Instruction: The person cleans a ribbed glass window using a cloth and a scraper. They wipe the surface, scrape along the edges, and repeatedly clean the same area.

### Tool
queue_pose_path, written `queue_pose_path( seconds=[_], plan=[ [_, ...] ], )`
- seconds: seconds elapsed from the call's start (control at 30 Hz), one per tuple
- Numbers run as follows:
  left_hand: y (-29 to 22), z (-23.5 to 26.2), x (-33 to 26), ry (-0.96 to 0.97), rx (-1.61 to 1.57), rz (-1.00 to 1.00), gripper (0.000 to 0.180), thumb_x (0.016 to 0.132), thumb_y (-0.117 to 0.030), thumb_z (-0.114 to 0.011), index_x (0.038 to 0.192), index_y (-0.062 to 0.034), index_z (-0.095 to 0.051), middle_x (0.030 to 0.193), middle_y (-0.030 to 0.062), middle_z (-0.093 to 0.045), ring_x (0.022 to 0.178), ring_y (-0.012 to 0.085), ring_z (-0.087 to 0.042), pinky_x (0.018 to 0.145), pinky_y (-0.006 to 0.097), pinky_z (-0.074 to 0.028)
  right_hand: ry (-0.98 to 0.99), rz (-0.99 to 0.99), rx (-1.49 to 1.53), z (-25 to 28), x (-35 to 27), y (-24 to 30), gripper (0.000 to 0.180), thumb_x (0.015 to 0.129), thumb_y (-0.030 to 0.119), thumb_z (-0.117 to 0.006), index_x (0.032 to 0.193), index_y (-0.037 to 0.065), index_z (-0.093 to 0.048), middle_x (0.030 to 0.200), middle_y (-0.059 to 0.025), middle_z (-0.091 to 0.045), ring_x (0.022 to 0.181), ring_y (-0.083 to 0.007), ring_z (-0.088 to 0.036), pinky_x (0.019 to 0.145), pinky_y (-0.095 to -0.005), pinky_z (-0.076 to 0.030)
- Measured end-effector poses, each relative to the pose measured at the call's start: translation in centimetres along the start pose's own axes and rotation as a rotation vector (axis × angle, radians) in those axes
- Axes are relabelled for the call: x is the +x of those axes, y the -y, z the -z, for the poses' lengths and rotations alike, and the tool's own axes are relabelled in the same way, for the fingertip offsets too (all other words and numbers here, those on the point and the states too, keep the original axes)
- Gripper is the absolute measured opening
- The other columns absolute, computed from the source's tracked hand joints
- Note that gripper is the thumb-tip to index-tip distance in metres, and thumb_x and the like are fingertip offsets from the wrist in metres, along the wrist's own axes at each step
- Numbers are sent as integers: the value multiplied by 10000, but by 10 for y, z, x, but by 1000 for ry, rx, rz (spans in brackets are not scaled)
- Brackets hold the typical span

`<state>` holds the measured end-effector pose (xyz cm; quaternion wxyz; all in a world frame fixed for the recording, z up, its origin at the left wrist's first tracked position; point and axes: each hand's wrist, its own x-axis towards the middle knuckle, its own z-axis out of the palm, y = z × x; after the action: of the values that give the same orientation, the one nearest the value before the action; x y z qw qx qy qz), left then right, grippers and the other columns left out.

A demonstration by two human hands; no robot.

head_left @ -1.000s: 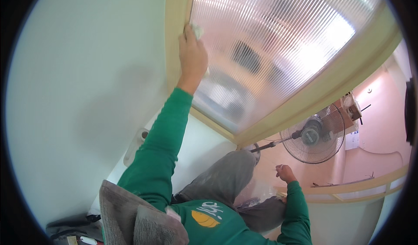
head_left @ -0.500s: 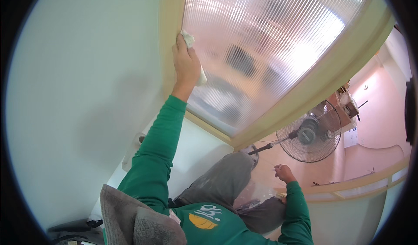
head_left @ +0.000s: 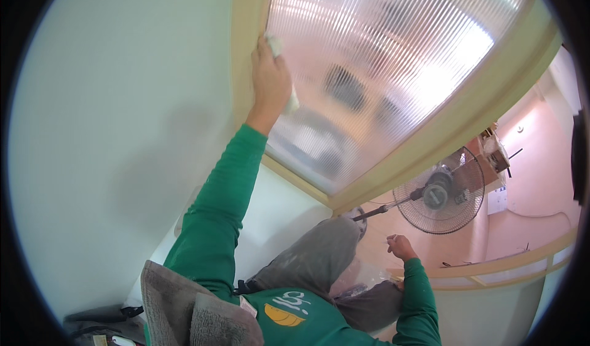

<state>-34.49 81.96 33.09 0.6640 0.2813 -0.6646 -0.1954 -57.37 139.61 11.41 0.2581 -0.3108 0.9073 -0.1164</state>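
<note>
My left hand reaches up along the left edge of a ribbed translucent panel set in a cream frame. Its fingers are closed on a crumpled whitish cloth, pressed flat against the panel beside the frame. Most of the cloth is hidden under the palm. Lower down on the right, my right hand hangs in front of my bent knee, away from the panel. Its fingers are curled in a pinch around a small pale thing too tiny to name.
A black standing fan stands beyond the frame on the right. Close on my left rises a pale wall. A grey towel hangs over my shoulder. Cream rails run along the lower right, and cardboard boxes sit behind the fan.
My left hand has slid slightly upward with the cloth along the panel's left edge. The whole view has shifted a little. My right hand keeps its place and pinch.
</note>
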Motion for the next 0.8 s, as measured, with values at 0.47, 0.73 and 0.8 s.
queue_pose_path(
  seconds=[0.47,0.73,0.8],
  plan=[
    [8,12,-29,41,43,8,639,956,-17,-534,1561,48,-339,1308,327,-512,1136,499,-577,978,519,-501,4,0,9,1,4,4,355,939,238,-551,1070,-15,-764,725,-132,-759,765,-275,-760,824,-373,-585],
    [-80,21,140,34,181,-303,512,1003,-82,-522,1452,149,-435,1274,356,-575,1067,484,-618,922,490,-531,-10,-38,6,-9,7,-21,369,979,281,-540,1026,-10,-763,707,-138,-751,747,-291,-753,806,-397,-585],
    [-75,42,142,-5,224,-370,524,993,-51,-520,1465,151,-416,1233,354,-587,1006,484,-629,876,483,-546,-10,-6,59,-10,10,6,374,968,261,-548,1058,-41,-750,707,-147,-747,725,-279,-750,784,-383,-585]
  ],
)
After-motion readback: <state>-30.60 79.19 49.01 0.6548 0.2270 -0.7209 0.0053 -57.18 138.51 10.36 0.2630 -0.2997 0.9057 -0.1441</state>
